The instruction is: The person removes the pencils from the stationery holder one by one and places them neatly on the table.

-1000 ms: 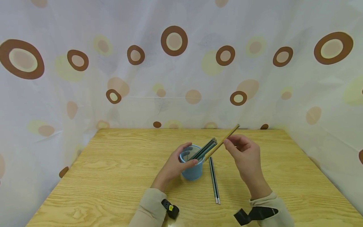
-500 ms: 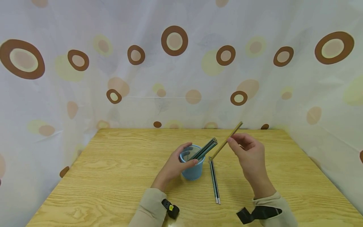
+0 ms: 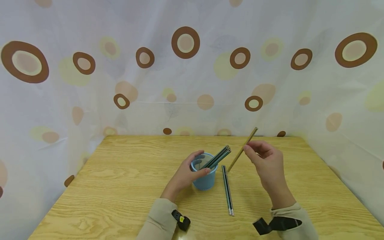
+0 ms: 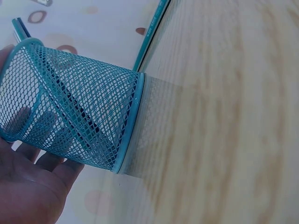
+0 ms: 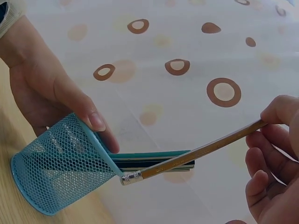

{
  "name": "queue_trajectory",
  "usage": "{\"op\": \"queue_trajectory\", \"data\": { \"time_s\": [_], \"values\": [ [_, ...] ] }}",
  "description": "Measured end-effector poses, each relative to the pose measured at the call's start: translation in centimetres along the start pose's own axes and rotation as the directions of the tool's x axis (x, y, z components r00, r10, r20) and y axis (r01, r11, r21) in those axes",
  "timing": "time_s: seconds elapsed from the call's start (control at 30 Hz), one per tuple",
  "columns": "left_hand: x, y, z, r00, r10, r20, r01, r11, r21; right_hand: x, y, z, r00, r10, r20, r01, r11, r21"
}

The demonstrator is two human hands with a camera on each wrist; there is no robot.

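My left hand [image 3: 183, 173] grips a light-blue mesh pencil cup [image 3: 204, 182] by its rim, thumb on the near side and fingers behind. Several dark and green pencils [image 3: 216, 158] lean out of the cup to the right. To the right of the cup, my right hand [image 3: 268, 166] pinches a golden-brown pencil [image 3: 241, 152] between thumb and fingers. In the right wrist view, this pencil's metal ferrule and eraser [image 5: 131, 178] point down toward the cup. Whether the eraser touches the cup's rim cannot be told.
Two dark pencils [image 3: 227, 191] lie side by side on the wooden table [image 3: 120, 186], just right of the cup. A white curtain [image 3: 192, 80] with brown circles hangs behind and at both sides. Each wrist wears a black strap with a camera.
My right hand has drawn the golden-brown pencil a little to the right, away from the cup. My left hand and the cup stay in place.
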State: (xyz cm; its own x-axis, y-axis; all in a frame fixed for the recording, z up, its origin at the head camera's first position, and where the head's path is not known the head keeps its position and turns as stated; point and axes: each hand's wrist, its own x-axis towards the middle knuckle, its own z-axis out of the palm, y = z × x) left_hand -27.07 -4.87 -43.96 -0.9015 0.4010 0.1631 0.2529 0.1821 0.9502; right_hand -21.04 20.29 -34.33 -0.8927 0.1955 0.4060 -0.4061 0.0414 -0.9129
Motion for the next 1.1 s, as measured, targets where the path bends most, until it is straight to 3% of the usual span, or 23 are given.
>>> {"op": "queue_trajectory", "data": {
  "time_s": [0.5, 0.83, 1.1],
  "values": [
    [0.2, -0.2, 0.0, 1.000, -0.001, 0.004, 0.001, 1.000, 0.004, 0.4, 0.5, -0.7, 1.000, -0.002, 0.002, 0.002, 0.999, -0.038],
    [-1.1, 2.6, 0.0, 1.000, -0.011, 0.012, 0.011, 1.000, -0.010, 0.5, 0.9, -0.9, 1.000, 0.012, 0.025, -0.009, 0.990, -0.141],
    [0.0, 0.0, 0.0, 1.000, -0.005, 0.008, 0.005, 1.000, -0.001, 0.7, 1.9, -1.2, 0.997, 0.059, 0.054, -0.045, 0.972, -0.229]
  ]
}}
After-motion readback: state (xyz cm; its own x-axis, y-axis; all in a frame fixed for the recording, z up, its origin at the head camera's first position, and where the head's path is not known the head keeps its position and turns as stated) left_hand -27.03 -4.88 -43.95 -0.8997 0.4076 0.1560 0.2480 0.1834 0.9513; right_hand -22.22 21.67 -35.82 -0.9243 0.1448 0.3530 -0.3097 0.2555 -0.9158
